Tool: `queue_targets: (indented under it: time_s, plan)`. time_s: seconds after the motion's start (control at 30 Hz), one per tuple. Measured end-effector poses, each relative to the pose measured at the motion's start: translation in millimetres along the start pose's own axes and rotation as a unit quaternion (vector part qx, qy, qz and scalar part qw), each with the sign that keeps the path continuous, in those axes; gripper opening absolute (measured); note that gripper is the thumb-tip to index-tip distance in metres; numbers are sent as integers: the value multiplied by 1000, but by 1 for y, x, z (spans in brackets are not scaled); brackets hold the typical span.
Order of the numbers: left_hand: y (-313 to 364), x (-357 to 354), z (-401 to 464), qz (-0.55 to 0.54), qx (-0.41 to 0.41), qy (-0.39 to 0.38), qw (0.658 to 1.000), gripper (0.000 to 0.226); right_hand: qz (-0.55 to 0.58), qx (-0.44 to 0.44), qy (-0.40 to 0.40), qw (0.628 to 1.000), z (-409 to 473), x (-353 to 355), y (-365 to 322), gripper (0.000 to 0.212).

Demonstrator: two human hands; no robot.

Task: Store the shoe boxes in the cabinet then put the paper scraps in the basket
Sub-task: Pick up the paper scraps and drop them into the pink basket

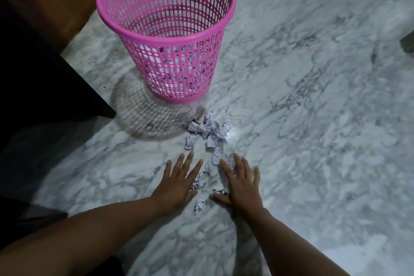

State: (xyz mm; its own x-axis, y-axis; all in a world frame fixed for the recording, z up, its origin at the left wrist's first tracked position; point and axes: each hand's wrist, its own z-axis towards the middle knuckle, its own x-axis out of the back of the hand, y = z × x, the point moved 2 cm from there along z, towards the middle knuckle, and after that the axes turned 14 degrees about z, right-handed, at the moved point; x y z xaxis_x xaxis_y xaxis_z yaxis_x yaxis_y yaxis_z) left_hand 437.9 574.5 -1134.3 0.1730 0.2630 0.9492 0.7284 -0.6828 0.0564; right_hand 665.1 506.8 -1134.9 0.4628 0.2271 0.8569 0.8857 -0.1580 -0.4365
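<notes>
Between my flat, spread fingers [190, 164] lie loose scraps [200, 180], more heaped just beyond the fingertips, the basket [167, 29] farther ahead. Both hands, left [179, 182] and right [240, 185], hold nothing. I judge this the scrap-gathering step; next I must sweep them together and scoop.

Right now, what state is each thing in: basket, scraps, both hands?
Pink basket: upright on the floor, some paper already inside.
Paper scraps: crumpled, scattered on the floor in front of the basket.
Left hand: open, flat beside scraps.
Right hand: open, flat, touching scraps.
</notes>
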Motion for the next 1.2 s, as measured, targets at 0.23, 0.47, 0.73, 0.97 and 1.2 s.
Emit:
queue_targets:
  time_s: [0.23, 0.47, 0.73, 0.97, 1.2]
  plan:
    - [17, -1, 4, 22, -42, 35, 998, 61, -9, 38, 60, 997, 16, 3, -1, 51]
    - [13, 25, 26, -34, -42, 19, 998, 28, 70, -24, -14, 997, 32, 24, -1, 23]
    - [4, 29, 7, -28, -94, 73, 992, 24, 230, -138, 119, 956, 24, 35, -1, 17]
    - [28, 14, -5, 62, -178, 8, 982, 80, 93, -46, 6, 995, 28, 27, 2, 33]
    - [26, 8, 9, 35, -205, 4, 978, 26, 99, -76, 23, 992, 29, 17, 5, 24]
